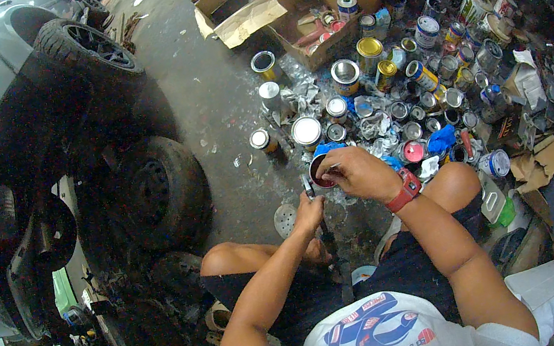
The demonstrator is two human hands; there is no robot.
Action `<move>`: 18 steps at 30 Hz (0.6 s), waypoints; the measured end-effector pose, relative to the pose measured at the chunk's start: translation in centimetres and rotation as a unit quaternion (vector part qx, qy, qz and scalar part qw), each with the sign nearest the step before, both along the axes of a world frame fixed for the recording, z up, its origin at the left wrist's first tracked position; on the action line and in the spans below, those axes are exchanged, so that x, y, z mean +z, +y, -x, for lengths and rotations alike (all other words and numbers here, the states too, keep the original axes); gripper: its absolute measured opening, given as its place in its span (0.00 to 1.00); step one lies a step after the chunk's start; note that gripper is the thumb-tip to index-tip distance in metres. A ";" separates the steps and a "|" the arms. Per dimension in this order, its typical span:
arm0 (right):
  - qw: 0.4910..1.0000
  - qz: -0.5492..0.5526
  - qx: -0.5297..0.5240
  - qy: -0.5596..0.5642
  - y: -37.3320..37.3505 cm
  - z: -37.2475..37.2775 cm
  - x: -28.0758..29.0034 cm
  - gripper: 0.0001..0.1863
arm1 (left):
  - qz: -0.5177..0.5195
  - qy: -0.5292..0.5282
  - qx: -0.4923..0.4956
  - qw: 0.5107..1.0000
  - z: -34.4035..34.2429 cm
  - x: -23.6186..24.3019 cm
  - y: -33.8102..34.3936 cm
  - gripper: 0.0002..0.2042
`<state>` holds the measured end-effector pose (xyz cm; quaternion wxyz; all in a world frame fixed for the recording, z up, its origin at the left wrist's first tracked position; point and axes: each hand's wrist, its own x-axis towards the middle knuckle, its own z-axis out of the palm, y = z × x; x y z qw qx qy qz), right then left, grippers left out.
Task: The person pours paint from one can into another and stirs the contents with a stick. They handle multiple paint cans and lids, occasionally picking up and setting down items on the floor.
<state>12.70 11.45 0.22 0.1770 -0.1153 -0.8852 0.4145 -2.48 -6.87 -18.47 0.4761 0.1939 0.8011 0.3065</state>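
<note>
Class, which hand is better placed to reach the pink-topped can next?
Likely the right hand: though at a cup, it is nearer the can; the left hand grips a tool.

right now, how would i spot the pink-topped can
Follow the person's right arm to the red watch. Just above the watch in view, left of crumpled blue material, sits the can: its bright pink top sets it apart from greyish tins nearby.

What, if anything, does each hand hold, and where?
Left hand: a metal tool, likely a spray gun, by its lower end. Right hand: fingers at the rim of a cup, reddish inside; whether gripping can't be told.
</note>
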 end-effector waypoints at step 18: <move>0.995 -0.055 -0.062 -0.061 -0.2 0.0 -0.1 0.07 | -0.011 0.011 -0.012 1.000 0.4 -2.8 -0.6 0.34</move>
